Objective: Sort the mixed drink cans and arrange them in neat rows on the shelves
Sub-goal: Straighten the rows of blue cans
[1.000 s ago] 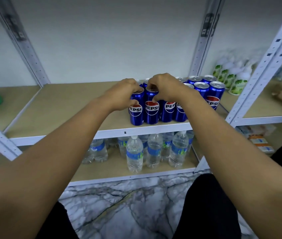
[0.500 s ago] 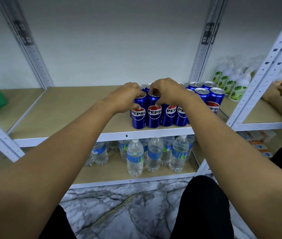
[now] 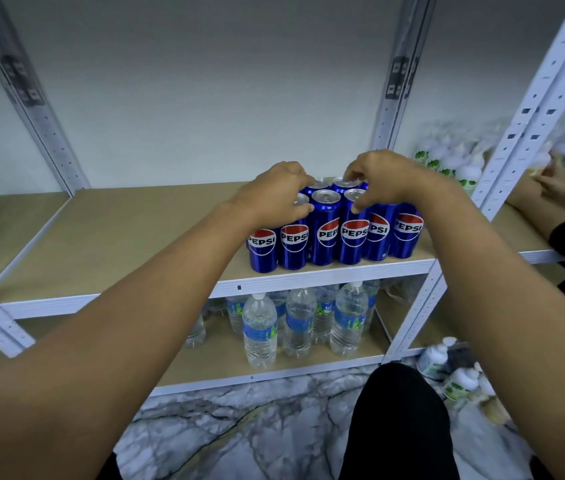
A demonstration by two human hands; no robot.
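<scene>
My two bare arms reach over the front edge of the tan wooden shelf board (image 3: 108,237) in a white metal rack, where tall blue Pepsi cans (image 3: 329,233) with silver tops stand upright in a tight block near the board's right end. Six cans form the front row, logos facing me, just behind the board's white front lip; further can tops show behind them.

My left hand (image 3: 274,195) comes down on the left part of the block, fingers curled over the can tops and thumb lying against the side of a front-row can (image 3: 295,242); whether it truly grasps that can or only rests on it I cannot tell. My right hand (image 3: 381,178) hangs over the right part, fingers bent downward, fingertips (image 3: 355,209) touching the upper rim of the fourth front-row can (image 3: 353,237), with no can clearly enclosed. Two silver tops show between my hands.

On the board below stand clear plastic water bottles (image 3: 262,330) with blue labels and white caps. The floor is grey veined marble (image 3: 239,431). At right, in the neighbouring bay, another person's hands (image 3: 551,178) touch blurred white bottles with green labels (image 3: 464,168); similar bottles (image 3: 447,372) sit on the floor.
</scene>
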